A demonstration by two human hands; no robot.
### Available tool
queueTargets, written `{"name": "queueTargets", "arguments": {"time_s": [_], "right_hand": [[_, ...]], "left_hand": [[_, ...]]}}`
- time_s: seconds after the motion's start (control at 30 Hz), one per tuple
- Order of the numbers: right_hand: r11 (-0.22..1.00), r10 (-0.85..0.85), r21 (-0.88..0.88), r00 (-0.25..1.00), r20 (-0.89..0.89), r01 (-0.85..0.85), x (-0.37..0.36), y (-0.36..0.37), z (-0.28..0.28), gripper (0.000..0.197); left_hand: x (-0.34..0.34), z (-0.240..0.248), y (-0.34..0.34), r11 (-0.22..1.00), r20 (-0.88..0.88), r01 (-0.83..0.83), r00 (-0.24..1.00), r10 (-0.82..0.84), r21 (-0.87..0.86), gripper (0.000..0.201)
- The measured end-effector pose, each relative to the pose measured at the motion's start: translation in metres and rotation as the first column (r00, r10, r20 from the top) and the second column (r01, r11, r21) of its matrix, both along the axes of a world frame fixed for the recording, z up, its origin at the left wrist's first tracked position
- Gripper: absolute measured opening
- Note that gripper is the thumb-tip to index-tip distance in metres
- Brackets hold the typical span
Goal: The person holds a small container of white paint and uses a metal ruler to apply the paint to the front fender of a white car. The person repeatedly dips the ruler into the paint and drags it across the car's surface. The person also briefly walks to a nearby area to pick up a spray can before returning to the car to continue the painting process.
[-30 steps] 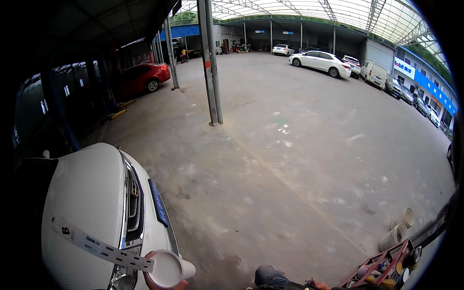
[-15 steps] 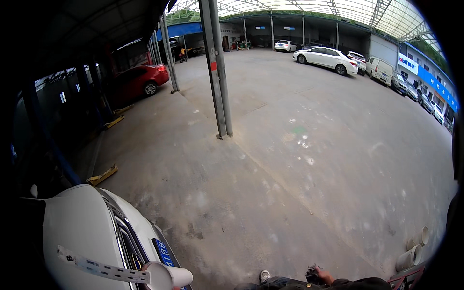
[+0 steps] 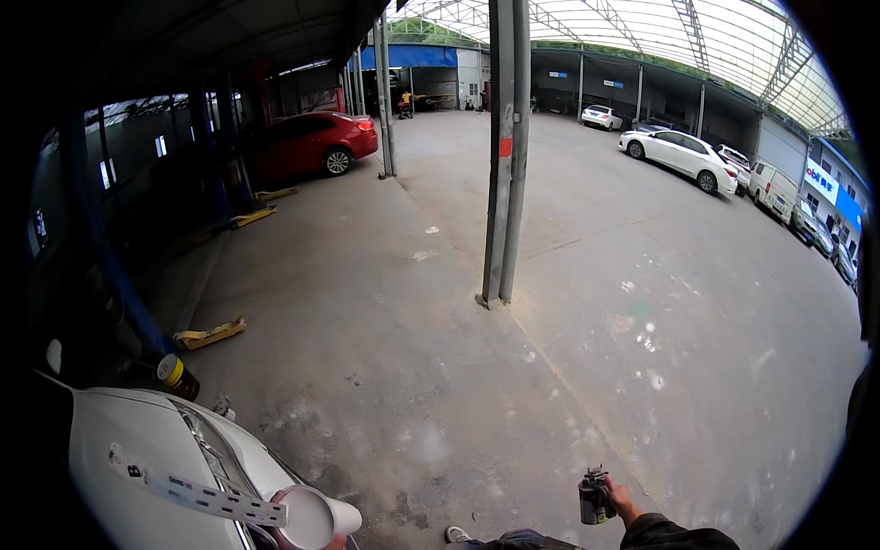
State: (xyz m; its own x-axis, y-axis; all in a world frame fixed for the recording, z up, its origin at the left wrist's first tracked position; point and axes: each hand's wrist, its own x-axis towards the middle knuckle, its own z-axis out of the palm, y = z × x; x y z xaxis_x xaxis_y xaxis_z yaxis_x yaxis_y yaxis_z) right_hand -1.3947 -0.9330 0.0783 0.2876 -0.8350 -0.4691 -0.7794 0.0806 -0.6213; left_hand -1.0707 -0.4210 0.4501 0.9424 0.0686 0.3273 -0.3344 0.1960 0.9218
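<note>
At the lower left, my left hand [image 3: 338,543] is closed round a white cup [image 3: 345,516], most of the hand hidden by it. Inside the cup's round mouth is a pale greyish surface. A long, pale strip with rows of dark slots [image 3: 206,500] reaches from the cup's rim out to the left, over the white car [image 3: 128,440]. My right hand [image 3: 625,503] grips what looks like a spray gun [image 3: 596,498], with a dark round pot and a metal fitting on top. It hangs over the concrete floor, away from the cup.
A steel post [image 3: 501,183] stands ahead. Yellow lift arms [image 3: 211,334] lie on the floor at left, near a dark drum with a yellow band [image 3: 177,375]. Farther off are a red car [image 3: 316,147], a white car [image 3: 683,154] and a van [image 3: 773,186].
The view has swung left, so the post and cars sit farther right. My right hand and the spray gun show more fully, higher in view. The left hand still holds the cup.
</note>
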Motion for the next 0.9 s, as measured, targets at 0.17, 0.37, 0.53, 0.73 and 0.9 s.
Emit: {"name": "queueTargets", "arguments": {"time_s": [0.17, 0.37, 0.53, 0.73, 0.9], "right_hand": [[0.935, 0.327, 0.2, 0.93, -0.166, -0.293, 0.078, 0.048, -0.016, 0.062], [0.864, 0.434, 0.398, 0.856, -0.28, -0.308, 0.28, 0.028, -0.002, 0.064], [0.829, 0.531, 0.384, 0.79, -0.308, -0.407, 0.482, -0.038, -0.014, 0.066], [0.715, 0.65, 0.01, 0.66, -0.376, -0.699, 0.816, -0.157, -0.021, 0.071], [0.514, 0.668, -0.256, 0.569, -0.479, -0.819, 1.121, -0.133, 0.093, 0.083]], "left_hand": [[0.152, 0.03, -0.028, 1.0, 0.001, -0.024, 1.0, 0.024, -0.016, 0.093], [0.321, 0.003, -0.02, 0.973, 0.066, -0.228, 0.972, 0.225, 0.046, 0.09], [0.43, -0.02, -0.013, 0.846, -0.033, -0.529, 0.846, 0.531, 0.057, 0.104], [0.555, -0.013, -0.016, 0.678, -0.063, -0.733, 0.675, 0.735, 0.056, 0.106], [0.671, -0.021, -0.007, 0.653, -0.089, -0.757, 0.648, 0.756, 0.027, 0.106]]}}
